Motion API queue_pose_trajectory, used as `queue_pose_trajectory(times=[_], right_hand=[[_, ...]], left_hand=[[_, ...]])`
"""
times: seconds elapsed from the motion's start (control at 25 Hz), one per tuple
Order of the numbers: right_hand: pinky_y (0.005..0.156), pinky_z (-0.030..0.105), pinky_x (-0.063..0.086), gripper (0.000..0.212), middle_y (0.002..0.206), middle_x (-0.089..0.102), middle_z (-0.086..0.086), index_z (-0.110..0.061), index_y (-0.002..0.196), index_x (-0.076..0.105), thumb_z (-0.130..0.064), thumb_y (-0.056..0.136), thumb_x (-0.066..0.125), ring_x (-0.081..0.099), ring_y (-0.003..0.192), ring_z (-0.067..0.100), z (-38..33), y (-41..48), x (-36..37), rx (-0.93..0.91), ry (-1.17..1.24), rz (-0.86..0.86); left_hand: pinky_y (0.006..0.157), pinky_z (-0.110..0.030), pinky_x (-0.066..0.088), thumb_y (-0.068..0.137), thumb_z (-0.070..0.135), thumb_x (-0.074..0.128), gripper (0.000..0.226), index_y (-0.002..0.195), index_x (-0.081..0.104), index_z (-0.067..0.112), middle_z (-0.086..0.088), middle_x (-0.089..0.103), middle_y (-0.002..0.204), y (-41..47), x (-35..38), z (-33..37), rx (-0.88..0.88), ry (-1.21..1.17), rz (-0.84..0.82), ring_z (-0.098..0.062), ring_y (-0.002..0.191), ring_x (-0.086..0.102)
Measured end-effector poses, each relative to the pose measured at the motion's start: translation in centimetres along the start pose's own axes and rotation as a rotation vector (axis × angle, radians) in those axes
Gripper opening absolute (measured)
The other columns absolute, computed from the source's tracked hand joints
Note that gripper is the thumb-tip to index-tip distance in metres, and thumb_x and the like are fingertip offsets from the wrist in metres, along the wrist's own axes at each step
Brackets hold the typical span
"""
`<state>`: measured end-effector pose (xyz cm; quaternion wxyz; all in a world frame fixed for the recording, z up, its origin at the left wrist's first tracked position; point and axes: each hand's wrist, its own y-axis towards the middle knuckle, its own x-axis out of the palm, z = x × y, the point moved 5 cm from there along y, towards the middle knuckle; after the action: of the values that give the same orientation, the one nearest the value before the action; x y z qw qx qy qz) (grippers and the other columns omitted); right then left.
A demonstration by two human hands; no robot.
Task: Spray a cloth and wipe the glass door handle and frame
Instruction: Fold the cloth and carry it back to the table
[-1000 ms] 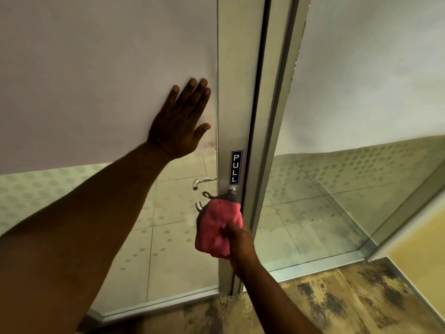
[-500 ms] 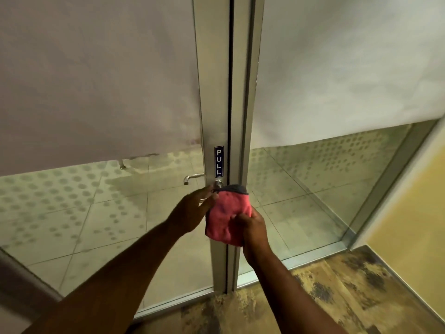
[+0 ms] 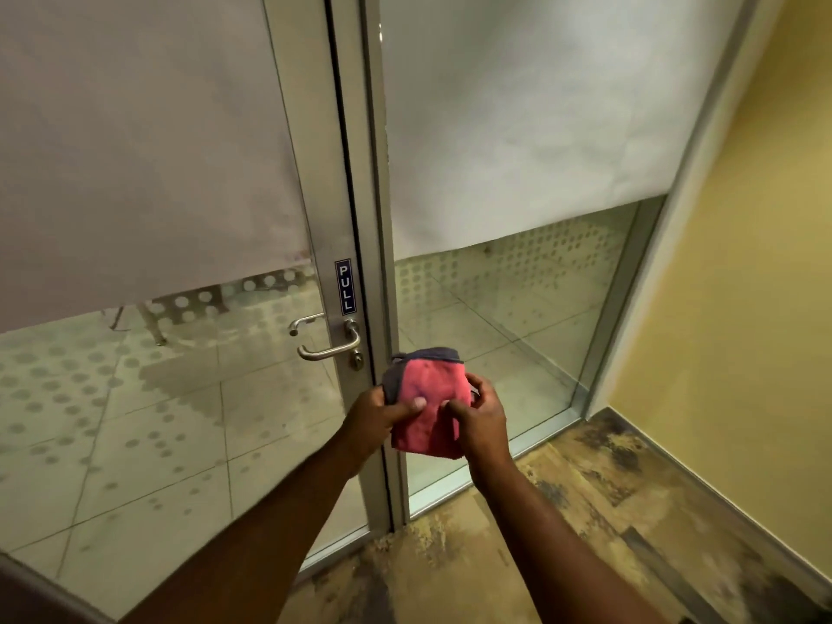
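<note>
1. the only writing that can be read is a small dark blue sign (image 3: 345,287) on the door's metal frame (image 3: 322,218), with white letters stacked top to bottom spelling "pull". it sits just above the door handle (image 3: 331,351), at about 12 o'clock from it.
2. the pink cloth (image 3: 427,405), folded with a dark grey edge showing along its top and left side, is held up in front of the frame between both hands, clear of the handle. the handle lies at about 10 o'clock from the cloth, near but not touching.
3. the left hand (image 3: 378,416) grasps the cloth's left edge, thumb pressed on the pink face, fingers hidden behind the fabric.
4. the right hand (image 3: 481,418) grasps the cloth's right side, thumb on the front and fingers curled round the far edge.
5. the handle is a silver lever pointing to 9 o'clock, with a round lock cylinder (image 3: 356,361) just below its pivot. a second lever (image 3: 305,322) shows through the glass on the far side.
6. the glass door (image 3: 157,398) is at 9 o'clock of the hands and a fixed glass panel (image 3: 517,331) at 1 o'clock. both are frosted on top and dotted lower down, with tiled floor visible through them.
7. a yellow wall (image 3: 743,308) stands at 3 o'clock, and worn patterned flooring (image 3: 562,533) lies under the forearms. nothing stands between the cloth and the handle.
</note>
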<state>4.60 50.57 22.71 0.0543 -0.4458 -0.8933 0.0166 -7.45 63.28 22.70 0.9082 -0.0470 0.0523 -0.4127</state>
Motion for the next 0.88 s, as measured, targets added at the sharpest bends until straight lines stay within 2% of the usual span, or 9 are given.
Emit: queue_pose_trajectory(times=[0.12, 0.16, 0.24, 0.32, 0.4, 0.52, 0.68, 0.8, 0.88], right_hand=[[0.079, 0.043, 0.063, 0.067, 0.099, 0.072, 0.017, -0.037, 0.141, 0.050, -0.015, 0.083, 0.076, 0.073, 0.090, 0.029, 0.2, -1.1, -3.5, -0.109, -0.080, 0.094], [0.080, 0.041, 0.063, 0.068, 0.099, 0.074, 0.013, -0.041, 0.143, 0.050, -0.016, 0.084, 0.076, 0.074, 0.091, 0.025, 0.0, -1.7, -4.2, -0.144, -0.095, 0.090], [0.084, 0.039, 0.064, 0.061, 0.114, 0.075, 0.003, -0.041, 0.141, 0.057, -0.010, 0.090, 0.072, 0.074, 0.101, 0.019, -0.3, -3.2, -6.0, -0.178, -0.063, 0.072], [0.094, 0.038, 0.061, 0.053, 0.129, 0.071, -0.001, -0.033, 0.136, 0.065, -0.004, 0.092, 0.069, 0.070, 0.110, 0.015, -0.7, -5.1, -8.3, -0.205, -0.062, 0.092], [0.097, 0.031, 0.057, 0.052, 0.131, 0.069, 0.000, -0.025, 0.135, 0.067, 0.001, 0.090, 0.069, 0.066, 0.110, 0.010, -0.9, -7.1, -10.9, -0.239, -0.121, 0.109], [0.087, 0.022, 0.054, 0.069, 0.130, 0.062, -0.001, -0.025, 0.138, 0.063, 0.008, 0.079, 0.073, 0.061, 0.111, 0.016, -0.8, -10.8, -14.1, -0.224, -0.253, 0.075], [0.075, 0.019, 0.059, 0.090, 0.135, 0.048, 0.001, -0.023, 0.148, 0.050, 0.014, 0.070, 0.073, 0.055, 0.121, 0.020, 0.2, -16.6, -18.2, -0.170, -0.264, 0.044], [0.066, 0.010, 0.056, 0.088, 0.133, 0.047, 0.002, -0.018, 0.147, 0.050, 0.012, 0.068, 0.072, 0.054, 0.119, 0.020, 0.9, -19.4, -21.1, -0.148, -0.332, 0.094], [0.072, 0.017, 0.059, 0.079, 0.130, 0.054, 0.004, -0.020, 0.139, 0.056, 0.005, 0.066, 0.073, 0.058, 0.115, 0.021, 1.2, -20.9, -23.2, -0.166, -0.415, 0.146]], left_hand=[[0.096, -0.046, 0.059, 0.081, 0.017, 0.086, 0.062, 0.136, 0.059, 0.008, -0.010, 0.074, 0.122, -1.2, 2.4, 0.8, 0.059, 0.015, 0.076, -0.026, 0.109, 0.073], [0.093, -0.042, 0.060, 0.082, 0.012, 0.085, 0.069, 0.144, 0.052, 0.012, -0.008, 0.070, 0.129, -1.6, 3.1, 1.2, 0.084, 0.040, 0.090, -0.024, 0.111, 0.071], [0.093, -0.040, 0.060, 0.079, 0.007, 0.087, 0.102, 0.159, 0.028, 0.031, 0.000, 0.059, 0.138, -2.9, 5.1, 1.7, 0.125, 0.081, 0.060, -0.021, 0.117, 0.067], [0.092, -0.045, 0.061, 0.075, -0.004, 0.085, 0.120, 0.160, 0.015, 0.045, -0.002, 0.060, 0.135, -4.4, 7.3, 1.8, 0.122, 0.105, -0.034, -0.024, 0.114, 0.069], [0.092, -0.044, 0.061, 0.076, -0.015, 0.077, 0.107, 0.157, 0.032, 0.039, -0.002, 0.059, 0.135, -6.5, 9.9, 2.1, 0.147, 0.189, -0.128, -0.023, 0.112, 0.068], [0.095, -0.042, 0.060, 0.075, -0.018, 0.073, 0.084, 0.143, 0.056, 0.026, -0.005, 0.053, 0.142, -9.9, 13.2, 2.3, 0.176, 0.305, -0.192, -0.026, 0.118, 0.062], [0.091, -0.032, 0.059, 0.072, -0.015, 0.073, 0.089, 0.150, 0.050, 0.020, -0.003, 0.051, 0.139, -14.3, 17.6, 1.7, 0.188, 0.466, -0.236, -0.023, 0.116, 0.059], [0.087, -0.025, 0.059, 0.072, -0.013, 0.073, 0.088, 0.151, 0.048, 0.018, -0.005, 0.054, 0.136, -16.8, 20.7, 1.1, 0.208, 0.529, -0.278, -0.021, 0.113, 0.059], [0.074, -0.011, 0.054, 0.071, -0.011, 0.074, 0.082, 0.145, 0.052, 0.018, -0.003, 0.058, 0.127, -17.8, 22.6, 0.7, 0.223, 0.585, -0.294, -0.018, 0.106, 0.061]])
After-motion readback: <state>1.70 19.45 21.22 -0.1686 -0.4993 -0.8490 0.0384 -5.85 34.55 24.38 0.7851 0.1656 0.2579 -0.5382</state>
